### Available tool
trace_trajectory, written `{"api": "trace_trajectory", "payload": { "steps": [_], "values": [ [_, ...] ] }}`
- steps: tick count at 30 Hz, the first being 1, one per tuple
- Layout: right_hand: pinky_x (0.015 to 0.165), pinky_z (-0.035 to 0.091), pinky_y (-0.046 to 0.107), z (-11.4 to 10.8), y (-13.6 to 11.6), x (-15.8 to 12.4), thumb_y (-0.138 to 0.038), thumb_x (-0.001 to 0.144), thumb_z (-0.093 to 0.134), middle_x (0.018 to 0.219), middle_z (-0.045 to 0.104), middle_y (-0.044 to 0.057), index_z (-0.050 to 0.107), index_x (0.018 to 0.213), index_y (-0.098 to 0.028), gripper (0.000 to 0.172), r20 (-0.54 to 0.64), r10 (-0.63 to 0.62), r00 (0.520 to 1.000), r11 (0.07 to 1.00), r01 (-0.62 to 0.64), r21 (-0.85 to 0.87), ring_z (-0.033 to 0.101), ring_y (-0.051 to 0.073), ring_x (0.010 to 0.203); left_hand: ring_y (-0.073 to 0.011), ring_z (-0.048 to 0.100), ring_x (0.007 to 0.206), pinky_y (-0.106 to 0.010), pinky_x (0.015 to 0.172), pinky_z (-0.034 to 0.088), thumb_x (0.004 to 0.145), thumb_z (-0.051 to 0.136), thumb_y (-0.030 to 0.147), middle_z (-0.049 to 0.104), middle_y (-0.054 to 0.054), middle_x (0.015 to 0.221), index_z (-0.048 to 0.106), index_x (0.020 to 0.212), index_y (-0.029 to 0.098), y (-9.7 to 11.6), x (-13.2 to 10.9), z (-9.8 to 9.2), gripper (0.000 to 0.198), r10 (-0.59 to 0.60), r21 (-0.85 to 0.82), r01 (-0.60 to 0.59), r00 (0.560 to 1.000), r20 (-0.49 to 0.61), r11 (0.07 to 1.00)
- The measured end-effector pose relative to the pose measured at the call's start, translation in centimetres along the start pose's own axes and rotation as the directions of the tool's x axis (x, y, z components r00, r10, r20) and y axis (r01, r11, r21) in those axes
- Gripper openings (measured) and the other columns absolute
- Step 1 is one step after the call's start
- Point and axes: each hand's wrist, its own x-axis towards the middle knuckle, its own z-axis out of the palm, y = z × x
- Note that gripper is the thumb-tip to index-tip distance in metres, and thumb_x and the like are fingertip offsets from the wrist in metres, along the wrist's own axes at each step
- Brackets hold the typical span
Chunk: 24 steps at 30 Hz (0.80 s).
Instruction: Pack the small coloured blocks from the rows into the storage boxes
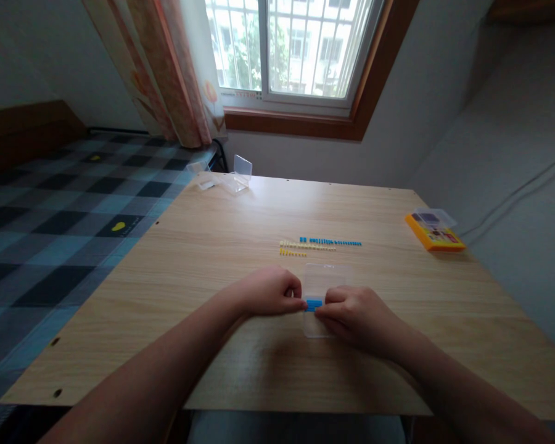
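Between my hands is a small blue ribbed block [314, 305], perhaps several small blue building pieces laid together; it is too small to tell. My left hand [277, 293] has its fingers curled and the thumb tip at the block's left end. At the other end my right hand [351, 311] pinches with thumb and fingers, partly covering it. Under and behind the block lies a clear plastic box [324, 275] with its lid folded back. Beyond it, rows of tiny blue pieces [330, 242], cream pieces [308, 245] and yellow pieces [292, 253] lie on the wooden table [203, 265].
Two opened clear plastic cases [235, 180] stand at the table's far left corner. An orange-yellow box [435, 233] with a clear lid on top lies near the right edge. A checked bed [74, 203] adjoins the left side, and a window is behind.
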Motion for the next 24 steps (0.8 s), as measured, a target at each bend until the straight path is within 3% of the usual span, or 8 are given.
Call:
{"api": "trace_trajectory", "payload": {
  "steps": [8, 14, 17, 20, 24],
  "values": [
    [0.062, 0.031, 0.029, 0.1, 0.0, -0.1, -0.017, 0.095, 0.058, 0.081, 0.067, 0.002, 0.076, 0.088, -0.022, 0.020, -0.008, -0.003, 1.000, 1.000, 0.003, 0.004, 0.055, 0.013, 0.068, -0.0145, 0.055, 0.063, -0.027, 0.056, 0.031, 0.088, 0.065, 0.043, 0.071, -0.001, 0.075, 0.076, 0.085, 0.020, 0.1, 0.1, -0.1, 0.026, 0.000, 0.007, 0.000, 1.000, 0.013, 1.000],
    [0.061, 0.031, 0.029, 0.0, -0.1, 0.1, -0.017, 0.095, 0.058, 0.080, 0.068, 0.002, 0.074, 0.084, -0.021, 0.020, -0.016, -0.013, 1.000, 1.000, 0.012, -0.020, 0.054, 0.013, 0.066, -0.0127, 0.046, 0.054, -0.028, 0.052, 0.028, 0.093, 0.060, 0.043, 0.059, 0.002, 0.061, 0.065, 0.070, 0.019, -0.2, -0.5, -0.6, 0.033, 0.072, 0.080, -0.075, 0.997, 0.031, 0.994],
    [0.061, 0.031, 0.029, -0.1, -0.3, 0.2, -0.016, 0.093, 0.059, 0.079, 0.068, 0.002, 0.072, 0.080, -0.021, 0.020, -0.012, -0.012, 1.000, 0.999, 0.011, -0.037, 0.054, 0.013, 0.067, -0.0144, 0.053, 0.057, -0.028, 0.055, 0.034, 0.090, 0.064, 0.035, 0.061, 0.000, 0.062, 0.066, 0.070, 0.020, 1.1, -1.7, -1.1, 0.026, 0.138, 0.174, -0.142, 0.990, 0.038, 0.974],
    [0.062, 0.032, 0.028, 0.0, -0.4, 0.3, -0.016, 0.093, 0.060, 0.078, 0.069, 0.002, 0.072, 0.080, -0.020, 0.018, -0.011, -0.005, 1.000, 0.999, 0.005, -0.031, 0.055, 0.013, 0.068, -0.0201, 0.065, 0.068, -0.030, 0.060, 0.041, 0.088, 0.070, 0.035, 0.071, -0.002, 0.075, 0.074, 0.094, 0.024, 3.1, -3.0, -1.0, 0.013, 0.187, 0.239, -0.189, 0.982, 0.032, 0.952],
    [0.062, 0.033, 0.027, 0.2, -0.5, 0.5, -0.016, 0.092, 0.061, 0.081, 0.071, 0.003, 0.072, 0.079, -0.019, 0.017, -0.001, 0.010, 1.000, 0.999, -0.010, -0.034, 0.057, 0.014, 0.069, -0.0240, 0.067, 0.067, -0.032, 0.058, 0.045, 0.087, 0.073, 0.034, 0.073, -0.006, 0.080, 0.075, 0.090, 0.022, 4.9, -3.8, 1.0, 0.014, 0.088, 0.391, -0.104, 0.994, 0.060, 0.915]
  ]
}}
